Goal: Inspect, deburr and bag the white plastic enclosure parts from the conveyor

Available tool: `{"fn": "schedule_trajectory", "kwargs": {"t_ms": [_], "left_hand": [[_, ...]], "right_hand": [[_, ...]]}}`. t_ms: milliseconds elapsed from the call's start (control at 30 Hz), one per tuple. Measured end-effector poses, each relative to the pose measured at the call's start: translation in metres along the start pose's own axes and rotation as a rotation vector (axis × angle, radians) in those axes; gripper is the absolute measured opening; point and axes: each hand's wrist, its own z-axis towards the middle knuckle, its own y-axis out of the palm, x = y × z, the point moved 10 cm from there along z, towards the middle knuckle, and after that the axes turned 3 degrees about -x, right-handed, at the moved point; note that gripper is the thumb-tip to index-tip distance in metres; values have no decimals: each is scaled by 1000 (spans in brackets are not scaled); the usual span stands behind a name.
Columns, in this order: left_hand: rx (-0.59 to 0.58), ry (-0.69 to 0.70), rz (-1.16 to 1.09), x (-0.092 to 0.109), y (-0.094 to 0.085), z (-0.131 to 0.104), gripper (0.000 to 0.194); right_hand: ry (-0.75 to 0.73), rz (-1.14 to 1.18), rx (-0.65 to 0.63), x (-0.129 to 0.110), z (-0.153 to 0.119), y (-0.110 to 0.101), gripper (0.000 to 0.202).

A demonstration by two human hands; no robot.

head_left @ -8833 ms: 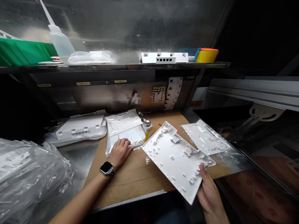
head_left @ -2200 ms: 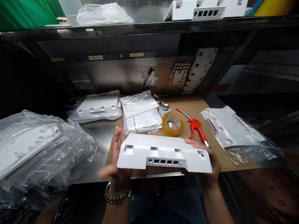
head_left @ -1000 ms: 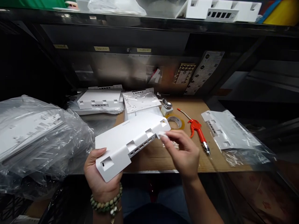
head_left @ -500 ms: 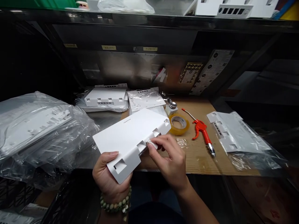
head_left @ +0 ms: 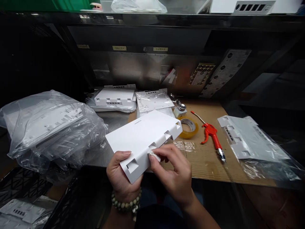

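Observation:
A white plastic cover with small lettering and square notches along its near edge is tilted in front of me. My left hand grips its lower left corner, thumb on top and a beaded bracelet at the wrist. My right hand pinches a small white piece, perhaps a cloth, against the notched edge near the middle. Behind the cover's right end lie a roll of yellow tape and a metal-topped bottle.
A red air gun with a hose lies on the cardboard. Bagged white parts are at the left, more covers at the back, and a bagged one at the right. A shelf spans the top.
The view has shifted, so the bench items appear farther right. My right hand with the small white piece has slid a little toward the cover's near left end.

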Motion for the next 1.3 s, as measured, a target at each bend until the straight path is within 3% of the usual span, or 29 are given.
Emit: {"fn": "schedule_trajectory", "kwargs": {"t_ms": [167,267,433,667,767,833,900,967,1033,1067,1133,1200,1300], "left_hand": [[-58,-61,-13,-8,8,-4,57],[-104,-161,-49,-17,15,-7,49],[-127,-298,-96,-31,15,-6,44],[-69,-359,-146,-40,18,-13,47],[-100,-420,-118,-46,19,-14,49],[-130,-350,-105,-40,14,-5,49],[-142,-191,-109,-25,5,8,52],[-163,-69,-95,-12,-7,20,56],[-187,-45,-53,-8,-19,30,67],[-197,-66,-26,-10,-26,33,75],[-199,-116,13,-16,-37,37,87],[-212,-157,29,-22,-41,36,91],[-330,-246,54,-34,-25,27,90]], "right_hand": [[-58,21,-31,-17,-6,14,16],[-70,135,-117,-25,-10,21,14],[3,221,-163,-22,-9,13,13],[-140,43,-83,-32,-12,18,16],[-174,86,-146,-40,-16,28,15],[-145,206,-202,-37,-17,24,16],[-52,264,-98,-18,-13,-3,14],[80,234,203,17,-10,-54,10],[201,243,537,55,-18,-103,7],[261,292,642,75,-23,-117,11],[417,438,689,112,-27,-123,23],[611,513,627,138,-35,-114,30],[843,450,560,153,-57,-102,34]]}}
